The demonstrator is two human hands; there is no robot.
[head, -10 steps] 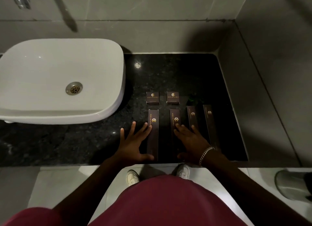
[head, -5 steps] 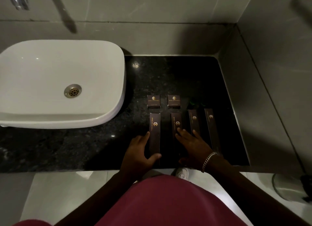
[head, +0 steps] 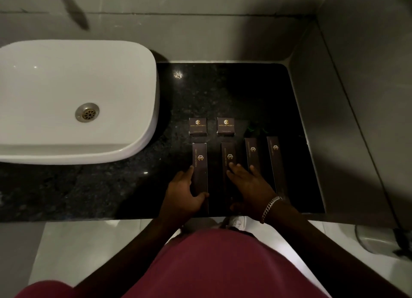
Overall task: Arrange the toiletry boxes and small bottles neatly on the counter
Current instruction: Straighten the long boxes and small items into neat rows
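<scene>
On the dark table (head: 133, 186) lie 4 long boxes side by side and 2 small square boxes beyond them. The left hand (head: 185, 195) pinches the leftmost long box (head: 200, 161) between thumb and fingers (head: 189, 170). The right hand (head: 249, 186) lies flat, fingers (head: 236, 167) spread over the second long box (head: 228, 155) and third long box (head: 252, 152). The fourth long box (head: 275, 159) sits just right of that hand. Beyond the fingertips are the left square box (head: 197, 126) and right square box (head: 225, 126). 1 white sink (head: 66, 86) stands to the left.
</scene>
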